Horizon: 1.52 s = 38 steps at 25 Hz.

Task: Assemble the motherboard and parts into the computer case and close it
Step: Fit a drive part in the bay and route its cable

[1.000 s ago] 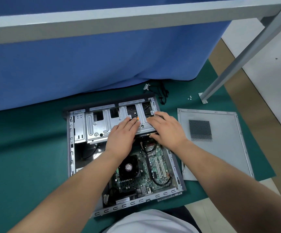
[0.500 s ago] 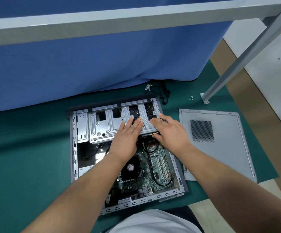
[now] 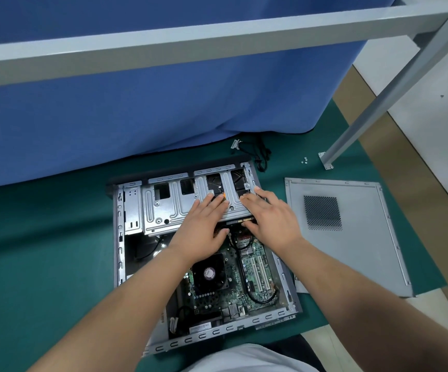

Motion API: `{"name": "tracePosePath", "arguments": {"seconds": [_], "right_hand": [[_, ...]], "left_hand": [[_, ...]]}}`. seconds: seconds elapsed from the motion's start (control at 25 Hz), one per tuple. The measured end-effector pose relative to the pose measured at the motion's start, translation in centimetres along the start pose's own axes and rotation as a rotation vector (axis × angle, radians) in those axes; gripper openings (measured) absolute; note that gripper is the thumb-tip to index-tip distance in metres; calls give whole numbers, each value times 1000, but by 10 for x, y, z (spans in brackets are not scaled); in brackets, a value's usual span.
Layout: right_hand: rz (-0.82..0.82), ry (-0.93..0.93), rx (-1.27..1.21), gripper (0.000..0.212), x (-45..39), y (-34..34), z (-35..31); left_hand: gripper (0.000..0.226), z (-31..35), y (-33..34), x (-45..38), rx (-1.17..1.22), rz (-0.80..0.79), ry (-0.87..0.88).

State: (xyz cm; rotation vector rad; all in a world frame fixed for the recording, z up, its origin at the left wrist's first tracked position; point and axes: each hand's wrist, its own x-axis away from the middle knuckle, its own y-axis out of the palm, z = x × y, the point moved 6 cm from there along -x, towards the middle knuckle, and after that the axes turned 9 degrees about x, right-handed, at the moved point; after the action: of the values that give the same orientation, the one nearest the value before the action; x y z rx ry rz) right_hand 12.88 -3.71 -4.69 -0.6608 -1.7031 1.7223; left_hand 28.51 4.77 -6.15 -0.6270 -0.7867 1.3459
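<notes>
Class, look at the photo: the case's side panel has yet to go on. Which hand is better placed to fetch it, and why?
Probably the right hand. The side panel lies flat on the mat to the right of the open case, close beside that hand. The left hand rests on the metal drive bracket, farther from it.

The computer case (image 3: 118,237) lies flat on its side, open on top. The green motherboard (image 3: 247,277) sits inside with a black CPU fan (image 3: 208,272) and white slots. A silver drive cage (image 3: 174,202) covers the far end of the case. The grey side panel (image 3: 351,237), with its mesh vent, lies flat just right of the case.
</notes>
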Motion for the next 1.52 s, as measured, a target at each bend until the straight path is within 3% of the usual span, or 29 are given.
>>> {"name": "tracePosePath", "arguments": {"seconds": [0.12, 0.32, 0.44, 0.52, 0.72, 0.88, 1.08, 1.52], "right_hand": [[-39, -23, -55, 65, 0, -1, 1], [-114, -128, -374, 48, -10, -12, 21], [51, 47, -702, 22, -25, -28, 71], [46, 244, -772, 12, -33, -17, 116], [-166, 578, -705, 16, -51, 54, 210], [-210, 660, -500, 21, -90, 83, 257], [-298, 604, -165, 17, -137, 97, 271], [-270, 582, -132, 20, -146, 112, 258]], "left_hand": [[50, -2, -16, -4, 161, 106, -61], [39, 11, -35, -46, 57, 296, -85], [47, 22, -41, -90, -15, 300, -100], [54, 22, -38, -120, -44, 251, -168], [62, 8, -11, -148, -203, 207, -305], [65, 1, -7, -150, -211, 184, -317], [62, 3, -5, -148, -235, 210, -310], [60, 2, -4, -147, -252, 202, -316]]}}
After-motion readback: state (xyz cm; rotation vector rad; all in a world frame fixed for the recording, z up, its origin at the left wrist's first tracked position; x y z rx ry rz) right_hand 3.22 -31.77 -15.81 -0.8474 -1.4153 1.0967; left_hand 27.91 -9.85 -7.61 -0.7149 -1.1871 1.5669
